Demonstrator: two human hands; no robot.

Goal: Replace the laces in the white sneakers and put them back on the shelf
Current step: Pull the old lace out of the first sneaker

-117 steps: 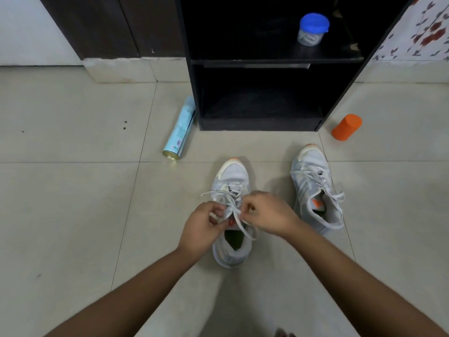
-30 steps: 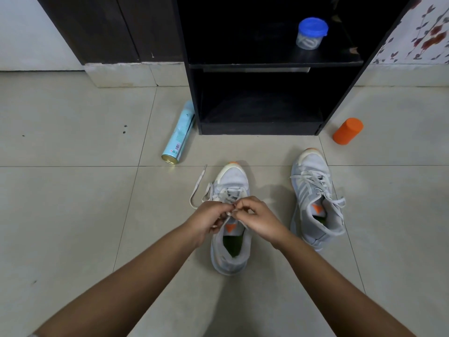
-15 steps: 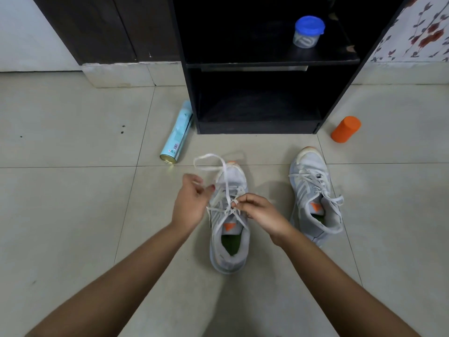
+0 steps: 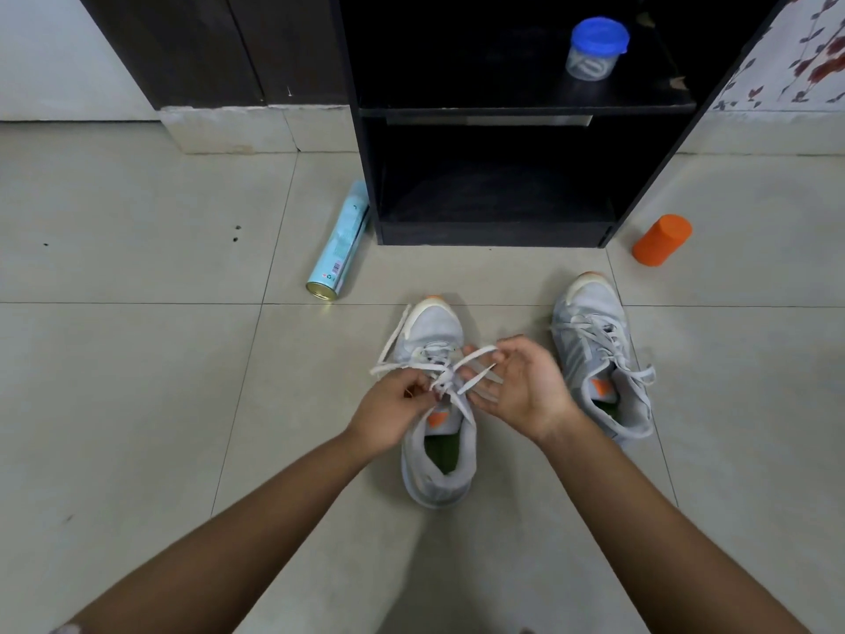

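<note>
Half a second back, held the left hand (image 4: 393, 404) up and out, with a loop of the white lace (image 4: 478, 354) lifted over the toe. Now has it down at the tongue of the near sneaker (image 4: 434, 329), thumb and fingertips pinching the strands where they cross. Has also let go with the right hand (image 4: 516, 386), earlier pinched at the eyelets: turns it palm up, fingers spread wide and loose, a length of lace draped across them and nothing clamped. Leaves one free end trailing off the shoe's left side onto the tiled floor (image 4: 137, 404). Reads as a bow or knot being formed, so probably close to done with lacing this shoe, though not yet cinched. Sits flat on its sole between the forearms, long axis running almost straight away from the camera, orange-tipped toe toward the black shelf (image 4: 494, 112), heel opening toward the body. Shows the second sneaker (image 4: 590, 322) just to its right, already laced, roughly parallel, toe likewise toward the shelf and canted slightly left. Probably calls next for tightening, then lifting both shoes into the shelf's lower bay.
</note>
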